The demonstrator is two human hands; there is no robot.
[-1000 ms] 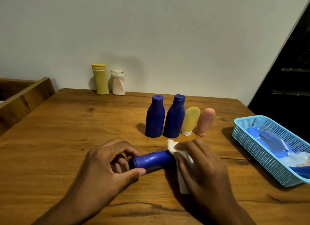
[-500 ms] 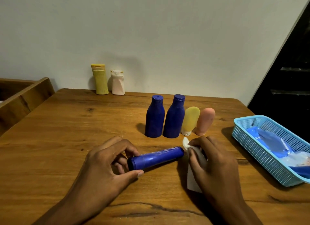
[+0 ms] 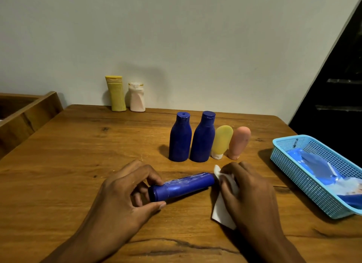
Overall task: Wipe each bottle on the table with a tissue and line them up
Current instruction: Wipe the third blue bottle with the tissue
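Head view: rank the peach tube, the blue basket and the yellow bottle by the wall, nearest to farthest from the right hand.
From the right hand, which grips the tissue:
1. Peach tube: just beyond the hand, right end of the row.
2. Blue basket: off to the right, at the table's edge.
3. Yellow bottle: far back left, against the wall.

head view: single wide-angle camera worn on the head | faces forward and down across the table [image 3: 78,164] toward the wall [image 3: 176,37] | near: both hands fill the lower frame, far table edge in view | no second view to overlap
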